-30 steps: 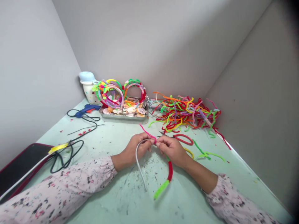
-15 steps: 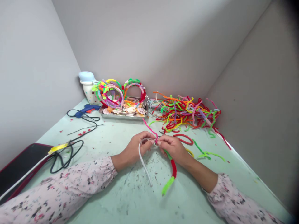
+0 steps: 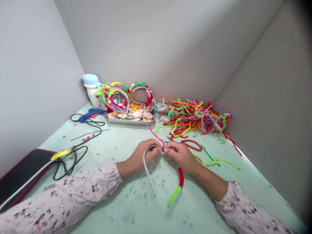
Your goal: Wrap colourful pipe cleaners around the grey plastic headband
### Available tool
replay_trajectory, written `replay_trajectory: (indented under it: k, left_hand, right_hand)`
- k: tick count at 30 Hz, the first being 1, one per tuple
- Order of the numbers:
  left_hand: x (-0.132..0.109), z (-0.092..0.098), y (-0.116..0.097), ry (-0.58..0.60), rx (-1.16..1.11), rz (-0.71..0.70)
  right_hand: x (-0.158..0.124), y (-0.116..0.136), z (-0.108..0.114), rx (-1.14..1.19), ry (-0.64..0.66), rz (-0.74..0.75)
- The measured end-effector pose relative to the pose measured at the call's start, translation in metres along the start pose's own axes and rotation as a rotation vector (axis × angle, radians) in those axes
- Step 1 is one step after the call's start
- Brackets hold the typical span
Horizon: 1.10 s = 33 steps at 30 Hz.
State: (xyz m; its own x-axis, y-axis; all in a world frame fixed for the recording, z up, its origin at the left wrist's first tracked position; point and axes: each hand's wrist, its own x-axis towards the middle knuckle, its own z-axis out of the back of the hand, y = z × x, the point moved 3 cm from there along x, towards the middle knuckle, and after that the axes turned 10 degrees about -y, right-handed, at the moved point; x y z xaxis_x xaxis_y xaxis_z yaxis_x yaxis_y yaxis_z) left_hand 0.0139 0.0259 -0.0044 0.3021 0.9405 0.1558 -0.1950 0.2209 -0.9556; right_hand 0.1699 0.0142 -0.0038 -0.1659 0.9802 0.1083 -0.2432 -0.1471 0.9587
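Note:
Over the middle of the table, both hands hold a headband between them. Its right arm is wrapped in bands of green and red pipe cleaner, while the left arm is bare and whitish, curving down toward me. My left hand pinches the bare part near the top of the curve. My right hand pinches close beside it, where a pink pipe cleaner goes round the band and its loose end sticks up and to the left. The fingertips hide the exact winding point.
Scissors with red and yellow handles lie just beyond my right hand. Behind stand a metal tray of shells with finished headbands, a pipe-cleaner pile, a blue glue gun with black cord, and a lidded cup. A dark tablet-like object lies left.
The headband's lower ends have swung slightly to the left. The pink pipe cleaner's loose end has tipped a little left; both hands keep their pinch.

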Motion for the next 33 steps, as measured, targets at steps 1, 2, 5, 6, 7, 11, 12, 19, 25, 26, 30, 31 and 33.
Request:
replay_trajectory:
  k: [1,2,5,6,7,11,12,19,25,26,30,31,33]
  left_hand:
    - [-0.0001,0.0001,-0.0002,0.000,0.005,-0.003]
    - [-0.0002,0.0003,-0.0005,-0.002,0.009,-0.007]
    - [-0.0003,0.0005,-0.0009,-0.013,0.006,-0.018]
    - [-0.0003,0.0004,-0.0007,-0.019,0.006,-0.019]
    - [-0.0003,0.0004,-0.0004,-0.025,0.009,-0.020]
    - [-0.0007,0.0007,-0.0008,-0.059,0.044,-0.041]
    - [-0.0009,0.0009,-0.0015,-0.067,0.052,-0.050]
    - [-0.0018,0.0025,-0.0071,-0.094,0.123,-0.101]
    - [-0.0012,0.0020,-0.0056,-0.082,0.131,-0.124]
    - [-0.0010,0.0016,-0.0045,-0.076,0.118,-0.116]
    - [-0.0009,0.0003,-0.0006,-0.067,0.044,-0.077]
    - [-0.0010,0.0002,-0.0002,-0.072,0.029,-0.071]
    - [-0.0011,0.0004,-0.0005,-0.084,0.016,-0.065]
  right_hand:
    - [0.0001,-0.0005,-0.0001,0.003,0.003,-0.004]
    - [0.0002,-0.0009,-0.0001,0.007,0.006,-0.007]
    - [0.0002,-0.0016,-0.0004,-0.001,0.010,-0.008]
    - [0.0002,-0.0016,-0.0004,-0.010,0.009,-0.007]
    - [0.0001,-0.0014,-0.0004,-0.020,0.007,-0.005]
    - [-0.0001,-0.0006,-0.0009,-0.031,0.008,-0.006]
    - [-0.0002,-0.0007,-0.0012,-0.022,0.013,-0.008]
    - [-0.0004,-0.0032,-0.0023,0.025,0.036,-0.025]
    - [-0.0003,-0.0035,-0.0014,0.006,0.026,-0.008]
    - [-0.0001,-0.0035,-0.0015,0.006,0.025,-0.008]
    - [0.0010,-0.0036,-0.0020,0.039,0.018,-0.024]
    - [0.0011,-0.0037,-0.0022,0.044,0.019,-0.028]
    - [0.0008,-0.0042,-0.0023,0.045,0.023,-0.031]
